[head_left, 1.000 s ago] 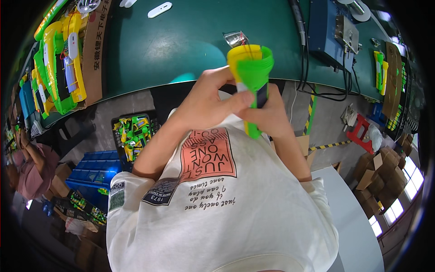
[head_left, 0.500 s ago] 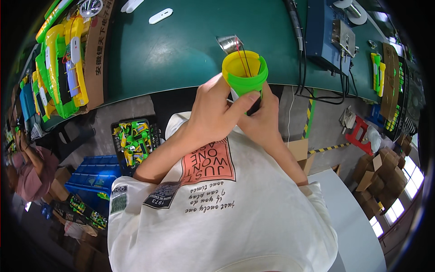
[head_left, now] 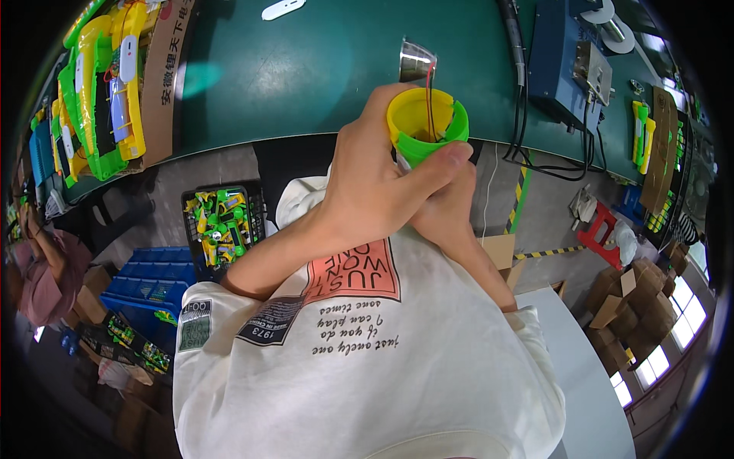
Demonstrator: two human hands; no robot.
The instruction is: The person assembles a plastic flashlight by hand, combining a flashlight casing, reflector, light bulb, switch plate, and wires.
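Note:
A yellow and green flashlight housing is held up at the near edge of the green workbench, its round mouth facing up. Red and black wires come out of that mouth and run up to a shiny silver reflector cup just beyond it. My left hand is wrapped round the left side of the housing, its thumb laid across the front below the rim. My right hand grips the lower part from the right. Its fingers are partly hidden behind the left thumb and the housing.
A cardboard box with yellow-green housings stands at the bench's left. A white oval part lies at the far side. To the right are a blue machine and black cables. A black crate of parts sits below; another person is at left.
My left thumb has moved right and up across the front of the housing. The housing has shifted slightly right, and the reflector cup now stands more upright beyond it.

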